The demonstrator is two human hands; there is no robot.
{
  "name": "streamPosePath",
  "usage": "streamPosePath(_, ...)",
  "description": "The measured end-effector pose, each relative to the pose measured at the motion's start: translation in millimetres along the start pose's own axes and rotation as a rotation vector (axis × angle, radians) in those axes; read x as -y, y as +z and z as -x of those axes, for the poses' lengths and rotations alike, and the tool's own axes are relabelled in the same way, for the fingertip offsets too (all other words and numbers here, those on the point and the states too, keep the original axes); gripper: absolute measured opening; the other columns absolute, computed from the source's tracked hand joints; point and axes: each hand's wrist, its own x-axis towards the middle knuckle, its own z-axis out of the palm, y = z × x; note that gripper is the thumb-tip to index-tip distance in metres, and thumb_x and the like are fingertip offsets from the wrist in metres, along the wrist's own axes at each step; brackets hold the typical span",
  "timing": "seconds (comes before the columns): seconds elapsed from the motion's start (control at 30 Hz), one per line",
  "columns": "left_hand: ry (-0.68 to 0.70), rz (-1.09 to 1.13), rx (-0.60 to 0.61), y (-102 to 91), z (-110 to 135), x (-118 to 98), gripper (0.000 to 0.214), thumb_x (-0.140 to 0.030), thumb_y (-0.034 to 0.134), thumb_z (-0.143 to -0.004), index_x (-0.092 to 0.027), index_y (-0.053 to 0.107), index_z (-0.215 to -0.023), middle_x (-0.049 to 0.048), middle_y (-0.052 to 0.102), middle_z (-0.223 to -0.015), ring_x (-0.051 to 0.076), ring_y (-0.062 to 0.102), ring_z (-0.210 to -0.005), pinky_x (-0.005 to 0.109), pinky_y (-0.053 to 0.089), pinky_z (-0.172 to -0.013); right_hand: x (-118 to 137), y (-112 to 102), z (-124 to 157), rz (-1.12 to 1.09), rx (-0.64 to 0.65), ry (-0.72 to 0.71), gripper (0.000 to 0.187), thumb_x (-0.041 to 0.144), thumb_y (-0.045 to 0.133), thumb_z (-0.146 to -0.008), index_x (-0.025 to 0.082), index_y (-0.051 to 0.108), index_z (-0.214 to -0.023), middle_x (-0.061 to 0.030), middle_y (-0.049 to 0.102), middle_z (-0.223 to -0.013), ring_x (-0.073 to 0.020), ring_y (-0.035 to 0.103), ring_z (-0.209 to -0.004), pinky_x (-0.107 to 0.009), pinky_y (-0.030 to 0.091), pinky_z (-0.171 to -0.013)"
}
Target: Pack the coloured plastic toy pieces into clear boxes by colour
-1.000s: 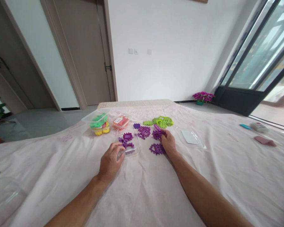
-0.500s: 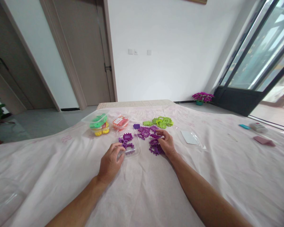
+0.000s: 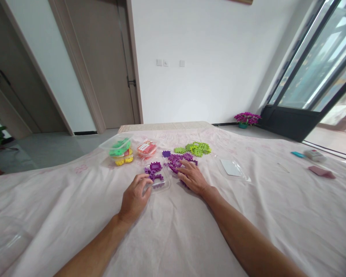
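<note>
My left hand [image 3: 136, 197] is closed on the near left rim of a clear plastic box [image 3: 166, 186], which lies on the cloth. Inside it are several purple interlocking tiles [image 3: 155, 166] with notched edges, some of them open frames. To the right of the box, my right hand [image 3: 192, 177] reaches over a loose heap of purple tiles [image 3: 187, 156]. Its fingertips are on a purple tile [image 3: 172, 168] close to the box's right side; the hand partly covers the heap.
Lime green tiles [image 3: 200, 149] lie behind the purple heap. At the back left stand lidded boxes of green pieces [image 3: 120, 147], yellow pieces [image 3: 123, 159] and red pieces [image 3: 147, 148]. A clear lid with a white label [image 3: 231, 167] lies at right, a pink cloth [image 3: 322, 172] farther off.
My right hand has moved left from the near right of the purple heap toward the box, bringing a purple tile along. My left hand and the box have stayed in place.
</note>
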Motion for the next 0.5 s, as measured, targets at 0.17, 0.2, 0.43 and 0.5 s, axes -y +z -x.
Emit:
streamPosePath(0.17,0.012,0.001,0.004,0.3,0.0,-0.1,0.019,-0.014,0.054,-0.084,-0.026,0.06,-0.098,0.0026,0.059,-0.117,0.018,0.06,-0.11,0.032,0.049,-0.095,3.0,8.2,-0.4,0.126,0.12,0.032,0.044,0.044,0.03,-0.101,0.028,0.06,-0.13,-0.0057,0.052,-0.141,-0.0214,0.044,-0.129,-0.039,0.031,-0.107)
streamPosePath(0.2,0.011,0.0,0.005,0.3,0.0,-0.2,0.019,-0.014,0.054,-0.084,-0.026,0.06,-0.098,0.0026,0.059,-0.117,0.018,0.06,-0.11,0.032,0.049,-0.095,2.6,9.5,-0.6,0.14,0.121,0.043,0.044,0.044,0.029,-0.101,0.029,0.059,-0.131,-0.0053,0.053,-0.139,-0.0207,0.046,-0.127,-0.038,0.032,-0.106)
streamPosePath(0.43,0.007,0.01,0.018,0.8,0.3,0.4,0.02,-0.013,0.054,-0.084,-0.026,0.06,-0.099,0.0026,0.058,-0.118,0.018,0.06,-0.11,0.032,0.049,-0.095,7.1,8.1,-0.5,0.2,0.079,0.163,0.041,0.044,0.031,-0.101,0.031,0.065,-0.119,-0.0037,0.059,-0.131,-0.0202,0.052,-0.118,-0.035,0.035,-0.1)
streamPosePath(0.5,0.009,0.013,0.019,0.9,0.1,0.6,0.02,-0.013,0.054,-0.084,-0.026,0.06,-0.099,0.0026,0.058,-0.118,0.018,0.06,-0.11,0.033,0.049,-0.096,7.8,7.3,-0.2,0.193,0.077,0.164,0.04,0.043,0.032,-0.101,0.031,0.066,-0.117,-0.0035,0.06,-0.129,-0.0198,0.052,-0.117,-0.034,0.035,-0.099)
